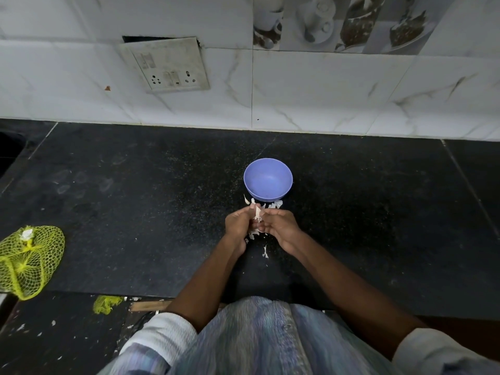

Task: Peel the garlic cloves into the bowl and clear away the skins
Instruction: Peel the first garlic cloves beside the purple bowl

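Your left hand (238, 222) and right hand (278, 224) both pinch one garlic clove (257, 212). Skins (274, 204) lie just past your fingertips, beside the blue bowl (267, 179).

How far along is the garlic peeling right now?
Early. Done: some peeling, judging by the skins lying between bowl and hands, plus more under the hands. In hand: the left hand and right hand together hold a clove, skin coming away. Left: the bowl looks empty, so no clove is in yet, and no skins are cleared.
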